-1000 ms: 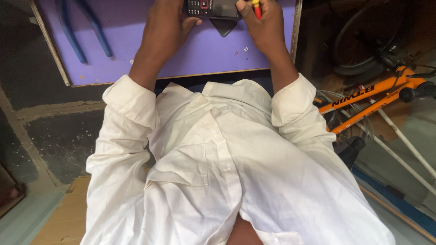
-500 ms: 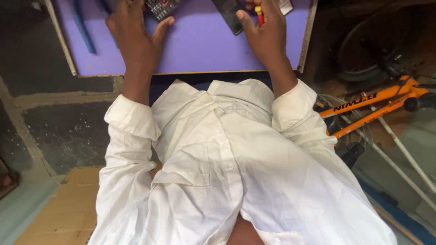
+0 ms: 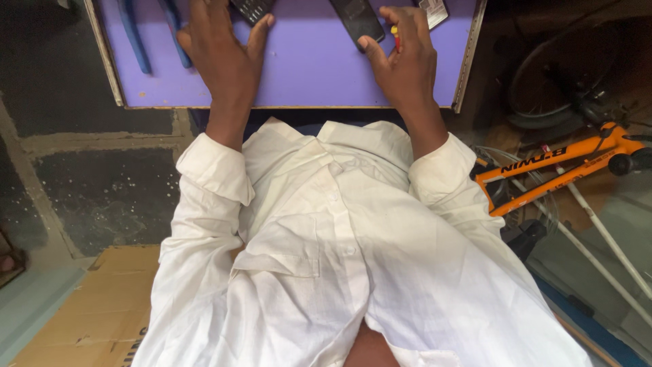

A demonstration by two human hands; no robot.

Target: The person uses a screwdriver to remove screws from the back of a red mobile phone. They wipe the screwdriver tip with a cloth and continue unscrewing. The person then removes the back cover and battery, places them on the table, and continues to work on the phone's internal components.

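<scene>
My left hand (image 3: pixel 221 54) lies palm down on the purple tabletop (image 3: pixel 305 75). A black keypad phone (image 3: pixel 251 8) sits between its thumb and forefinger at the top edge of the view. My right hand (image 3: pixel 407 64) grips a small red and yellow screwdriver (image 3: pixel 395 37), and its thumb touches a flat black phone panel (image 3: pixel 356 20) lying on the table. Both fingertips are partly cut off by the frame's top edge.
Blue-handled pliers (image 3: pixel 136 37) lie at the table's left. A small flat card-like part (image 3: pixel 435 10) rests at the top right. An orange bicycle frame (image 3: pixel 543 170) and a wheel (image 3: pixel 564 81) stand to the right. Cardboard (image 3: pixel 88 306) covers the floor at lower left.
My hands have drawn apart. The left one carried the keypad phone to the left, while the black panel stayed by the right hand. The view has tilted down slightly.
</scene>
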